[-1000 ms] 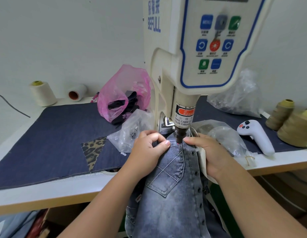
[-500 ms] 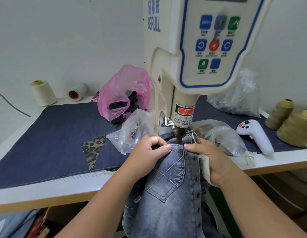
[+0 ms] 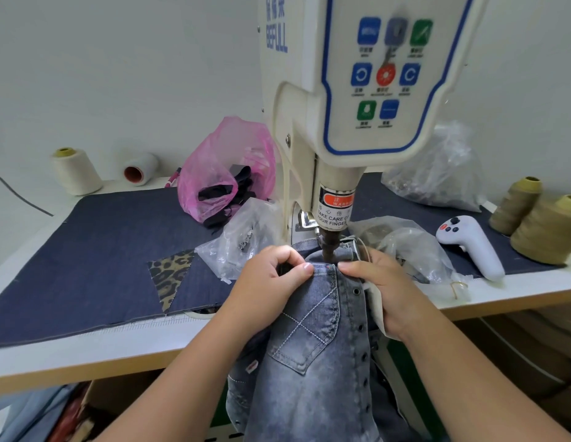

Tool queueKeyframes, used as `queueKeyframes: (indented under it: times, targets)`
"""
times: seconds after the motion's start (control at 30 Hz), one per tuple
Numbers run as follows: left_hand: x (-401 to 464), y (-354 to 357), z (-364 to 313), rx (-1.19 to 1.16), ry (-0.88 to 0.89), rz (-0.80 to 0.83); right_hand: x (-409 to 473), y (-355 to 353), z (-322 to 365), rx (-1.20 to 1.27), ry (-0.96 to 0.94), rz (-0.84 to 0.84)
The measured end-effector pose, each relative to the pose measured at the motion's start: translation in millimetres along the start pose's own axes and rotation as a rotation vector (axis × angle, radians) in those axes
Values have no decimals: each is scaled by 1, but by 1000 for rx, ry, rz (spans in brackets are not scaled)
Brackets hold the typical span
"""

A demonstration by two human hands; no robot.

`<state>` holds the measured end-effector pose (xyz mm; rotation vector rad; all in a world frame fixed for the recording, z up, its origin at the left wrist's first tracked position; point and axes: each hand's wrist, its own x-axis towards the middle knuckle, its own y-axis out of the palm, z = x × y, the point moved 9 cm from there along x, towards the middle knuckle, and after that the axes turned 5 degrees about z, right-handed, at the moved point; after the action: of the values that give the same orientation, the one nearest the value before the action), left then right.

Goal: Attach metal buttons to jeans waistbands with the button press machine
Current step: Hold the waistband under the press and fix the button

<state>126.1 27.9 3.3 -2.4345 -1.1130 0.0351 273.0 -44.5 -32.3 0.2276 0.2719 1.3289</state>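
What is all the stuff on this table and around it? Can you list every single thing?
button press machine: one, cream with blue buttons, middle back
jeans: one pair, faded blue-grey, under the press, hanging off the table's front
denim mat: one, dark blue, covering the table
leopard patch: one, brown and black, on the mat
pink bag: one, holding black scraps, left of the machine
clear bags: three, beside and behind the machine
cream thread cones: two, back left, one lying down
olive thread cones: two, far right
white controller: one, right side
left hand: pinches the waistband
right hand: grips the waistband
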Motion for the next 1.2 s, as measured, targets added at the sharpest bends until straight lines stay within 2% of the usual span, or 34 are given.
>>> queueKeyframes:
  times: [0.1, 0.23, 0.33, 0.57, 0.77, 0.87, 1.03, 1.2]
  targets:
    - [-2, -4, -8, 92, 68, 13, -1, -2, -1, 11, -8, -19]
    - [6, -4, 2, -14, -68, 142, 0, 1, 1, -6, -6, -12]
    - [16, -4, 1, 83, -105, 212, 0, 2, 4, -15, -15, -11]
    - [18, 3, 4, -193, -180, 314, 3, -4, 4, -6, -9, -38]
    - [12, 3, 0, -251, -217, 365, 2, -10, 6, -95, -2, -30]
    - [10, 3, -1, -181, -229, 411, -1, -11, 8, -107, 16, 16]
    - [10, 7, 4, -256, -303, 380, -3, -10, 13, -99, -27, 29]
    - [13, 8, 6, -313, -293, 352, -1, -10, 16, -133, -77, 7]
